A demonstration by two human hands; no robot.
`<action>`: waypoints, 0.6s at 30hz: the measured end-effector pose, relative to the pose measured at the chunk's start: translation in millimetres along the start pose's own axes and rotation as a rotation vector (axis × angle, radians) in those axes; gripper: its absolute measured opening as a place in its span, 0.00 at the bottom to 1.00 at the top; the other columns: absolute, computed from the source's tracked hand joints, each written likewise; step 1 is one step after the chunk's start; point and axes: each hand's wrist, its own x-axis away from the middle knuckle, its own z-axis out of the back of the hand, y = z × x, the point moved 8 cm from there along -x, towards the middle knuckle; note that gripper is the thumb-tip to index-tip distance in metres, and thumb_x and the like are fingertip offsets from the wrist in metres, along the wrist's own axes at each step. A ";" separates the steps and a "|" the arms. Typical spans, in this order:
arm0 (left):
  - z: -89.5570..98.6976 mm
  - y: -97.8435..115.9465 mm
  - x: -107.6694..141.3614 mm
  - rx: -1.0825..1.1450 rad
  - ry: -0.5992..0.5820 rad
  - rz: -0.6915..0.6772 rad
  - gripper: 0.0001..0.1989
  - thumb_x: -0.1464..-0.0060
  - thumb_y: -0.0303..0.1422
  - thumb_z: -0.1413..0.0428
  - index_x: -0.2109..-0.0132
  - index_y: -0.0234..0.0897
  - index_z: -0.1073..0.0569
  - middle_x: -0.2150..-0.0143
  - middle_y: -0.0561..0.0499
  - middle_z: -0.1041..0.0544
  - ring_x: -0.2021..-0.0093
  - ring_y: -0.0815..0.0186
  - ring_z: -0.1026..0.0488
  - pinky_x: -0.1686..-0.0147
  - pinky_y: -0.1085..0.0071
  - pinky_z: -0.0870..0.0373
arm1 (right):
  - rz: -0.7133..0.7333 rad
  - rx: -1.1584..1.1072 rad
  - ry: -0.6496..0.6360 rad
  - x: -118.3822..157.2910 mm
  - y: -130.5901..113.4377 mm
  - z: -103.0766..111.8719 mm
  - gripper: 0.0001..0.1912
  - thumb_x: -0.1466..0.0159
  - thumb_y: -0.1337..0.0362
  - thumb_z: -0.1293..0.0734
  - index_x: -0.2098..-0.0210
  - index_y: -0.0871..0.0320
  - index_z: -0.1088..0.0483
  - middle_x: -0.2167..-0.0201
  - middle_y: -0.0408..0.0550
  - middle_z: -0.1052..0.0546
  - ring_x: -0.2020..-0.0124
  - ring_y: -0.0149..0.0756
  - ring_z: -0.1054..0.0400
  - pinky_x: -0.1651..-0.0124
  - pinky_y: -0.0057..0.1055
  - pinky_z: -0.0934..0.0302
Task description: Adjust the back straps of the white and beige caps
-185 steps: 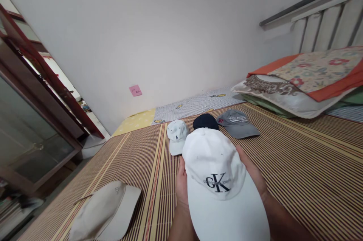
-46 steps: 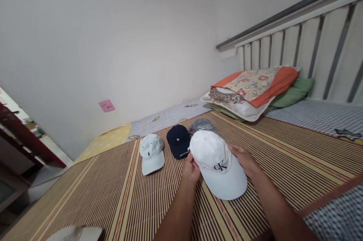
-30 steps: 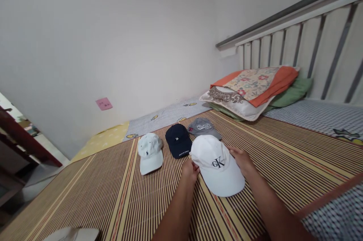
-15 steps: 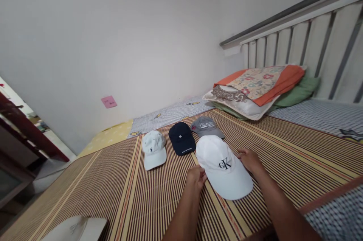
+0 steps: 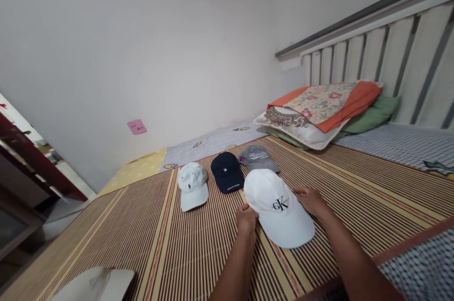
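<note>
A white cap (image 5: 278,206) with dark letters sits on the striped mat, its brim toward me and to the right. My left hand (image 5: 247,219) pinches the cap's left edge. On the other side, my right hand (image 5: 310,200) has its fingers closed at the cap's right edge. Just behind it lies a grey cap (image 5: 258,157) with white lettering, next to a navy cap (image 5: 227,172). Further left is a pale cap (image 5: 193,185) with a small dark logo.
A beige hat (image 5: 101,286) lies at the near left edge of the mat (image 5: 198,244). Stacked pillows (image 5: 312,116) rest by the white slatted headboard (image 5: 376,55) at the right. A pink note (image 5: 136,126) is on the wall (image 5: 170,46).
The white cap has shifted very slightly to the left, and my right hand has moved left a little with it. My left hand's fingers have turned slightly at the cap's edge.
</note>
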 end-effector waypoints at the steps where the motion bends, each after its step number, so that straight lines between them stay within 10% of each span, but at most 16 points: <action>1: -0.7 2.3 -1.3 -0.005 0.024 -0.021 0.13 0.59 0.14 0.39 0.67 0.33 0.25 0.77 0.56 0.24 0.77 0.68 0.29 0.69 0.70 0.31 | 0.006 -0.010 0.001 1.4 -1.2 -0.1 0.13 0.55 0.66 0.30 0.69 0.59 0.19 0.61 0.58 0.14 0.58 0.51 0.20 0.59 0.35 0.29; 18: 3.9 10.0 6.2 0.043 0.192 -0.137 0.21 0.67 0.15 0.40 0.63 0.36 0.30 0.73 0.52 0.22 0.72 0.63 0.23 0.68 0.69 0.27 | 0.043 0.017 0.048 -3.4 3.2 2.3 0.18 0.51 0.73 0.34 0.62 0.62 0.18 0.60 0.58 0.14 0.60 0.45 0.19 0.60 0.31 0.29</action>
